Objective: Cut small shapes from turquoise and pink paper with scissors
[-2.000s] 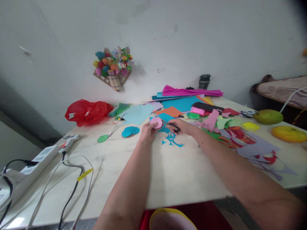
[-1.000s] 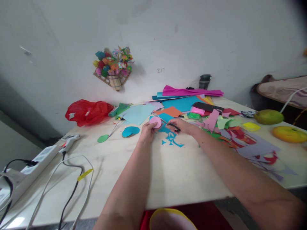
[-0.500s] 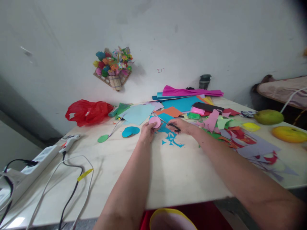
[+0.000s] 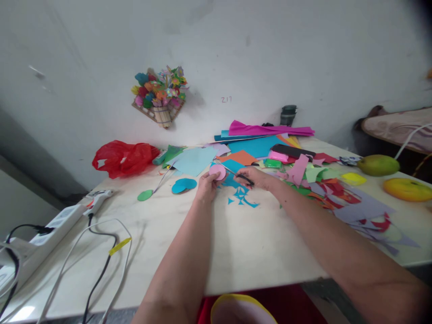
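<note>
Above the desk [image 4: 236, 243], the left hand [image 4: 206, 185] pinches a thin, floppy pink paper circle [image 4: 218, 172] by its edge, best gripped there, while the right hand [image 4: 258, 178] grips scissors [image 4: 232, 173].

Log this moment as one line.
left hand: holds pink paper circle | right hand: holds scissors at its edge | blue scraps on table

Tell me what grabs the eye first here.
The two hands at the table's middle: the left hand holds a pink paper circle, the right hand works scissors at it. Bright paper scraps litter the table to the right; a red plastic bag sits far left.
</note>
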Motion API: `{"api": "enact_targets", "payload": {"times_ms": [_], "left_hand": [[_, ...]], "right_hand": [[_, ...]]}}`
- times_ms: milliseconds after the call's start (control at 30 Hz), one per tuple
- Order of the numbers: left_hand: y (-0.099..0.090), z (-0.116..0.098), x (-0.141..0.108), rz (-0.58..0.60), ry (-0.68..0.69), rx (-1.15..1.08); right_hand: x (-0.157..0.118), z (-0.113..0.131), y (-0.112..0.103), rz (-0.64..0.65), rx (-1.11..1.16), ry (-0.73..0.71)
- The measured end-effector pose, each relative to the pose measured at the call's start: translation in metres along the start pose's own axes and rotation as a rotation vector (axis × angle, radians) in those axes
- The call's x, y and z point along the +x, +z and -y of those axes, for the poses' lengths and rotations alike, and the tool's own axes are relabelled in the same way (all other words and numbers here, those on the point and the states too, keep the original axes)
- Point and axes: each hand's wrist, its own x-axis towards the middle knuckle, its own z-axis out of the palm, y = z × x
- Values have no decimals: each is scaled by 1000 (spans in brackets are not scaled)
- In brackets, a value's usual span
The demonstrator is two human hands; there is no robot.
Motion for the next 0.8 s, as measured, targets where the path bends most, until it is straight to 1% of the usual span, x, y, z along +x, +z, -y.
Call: {"api": "enact_targets", "payload": {"times_ms": [100,167,400,533,800], "left_hand": [[0,0,0,0,-4,3],[0,0,0,6,-6,6],[-2,1,0,49,-18,42],[-3,2,1,64,-24,65],[-2,2,1,67,-15,52]], "right_hand": [[-2,0,1,-64,-12,-1],[-3,-1,1,-84,-25,2],[-6,1,2,-72,-47,37],[-6,1,2,-79,-46,33],[-1,-6,-3,-80,5,40]]}}
